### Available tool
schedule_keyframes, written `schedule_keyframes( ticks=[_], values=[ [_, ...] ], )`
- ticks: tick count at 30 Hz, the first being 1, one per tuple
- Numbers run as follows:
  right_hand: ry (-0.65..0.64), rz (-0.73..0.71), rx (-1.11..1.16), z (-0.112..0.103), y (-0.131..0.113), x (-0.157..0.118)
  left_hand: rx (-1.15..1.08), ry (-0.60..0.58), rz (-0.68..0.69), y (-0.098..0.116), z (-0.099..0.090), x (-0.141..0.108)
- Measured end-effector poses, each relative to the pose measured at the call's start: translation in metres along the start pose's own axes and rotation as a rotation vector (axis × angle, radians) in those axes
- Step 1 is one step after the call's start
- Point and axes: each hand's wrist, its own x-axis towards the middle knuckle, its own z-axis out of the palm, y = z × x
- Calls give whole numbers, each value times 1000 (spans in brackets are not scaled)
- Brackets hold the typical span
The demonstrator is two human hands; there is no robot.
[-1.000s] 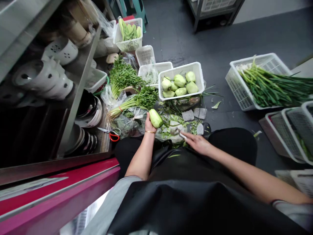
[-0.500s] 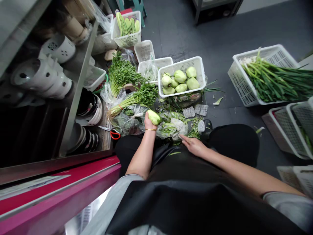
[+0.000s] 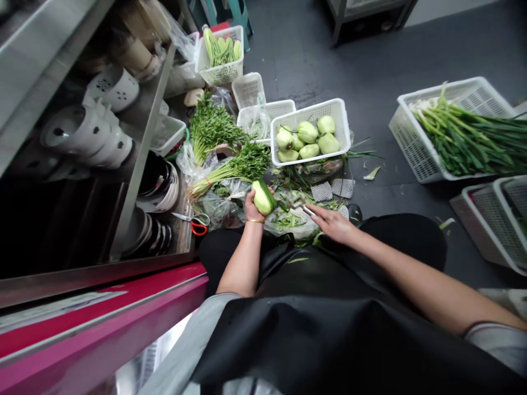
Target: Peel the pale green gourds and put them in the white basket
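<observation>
My left hand (image 3: pixel 251 207) is wrapped round a green gourd (image 3: pixel 263 198), partly pale and partly dark green. To its right, my right hand (image 3: pixel 332 222) grips a peeler (image 3: pixel 308 210) by the handle, its head pointing toward the gourd but apart from it. Below and between the hands, green peelings (image 3: pixel 288 219) lie on a plastic bag. A white basket (image 3: pixel 312 160) just beyond holds several pale, peeled gourds (image 3: pixel 307 131).
Leafy bundles (image 3: pixel 214 129) and red-handled scissors (image 3: pixel 199 224) lie at the left beside a metal shelf (image 3: pixel 142 131) with white pots. Another basket (image 3: pixel 411 142) at the right holds long green stalks. Stacked baskets (image 3: pixel 477 219) stand nearer.
The gourd has turned in my left hand, so a dark green side now shows. My right hand has risen a little with the peeler. The whole view has shifted slightly.
</observation>
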Motion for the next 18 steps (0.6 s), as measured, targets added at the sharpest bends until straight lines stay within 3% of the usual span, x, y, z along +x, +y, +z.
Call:
schedule_keyframes(
  ticks=[3, 6, 8, 10, 13, 15, 18],
  values=[
    [9, -48, 76, -31, -26, 64, 98, -75, -53, -4, 6, -8],
    [-3, -57, 122, -25, -52, 95, 141, -48, -19, -7, 6, -8],
    [14, -63, 139, -4, -55, 75, 149, 27, 62, -7, 4, -6],
    [5, -85, 166, 15, -46, 31, 153, 85, 96, -5, 1, -2],
    [-188, -58, 165, 15, -24, -29, 138, 55, 61, -3, -1, 1],
    [-199, -21, 148, -2, -18, -31, 120, 27, 46, -4, 1, 1],
    [-54, 9, 118, -25, -26, 19, 131, 14, 55, -11, 4, -2]
  ],
)
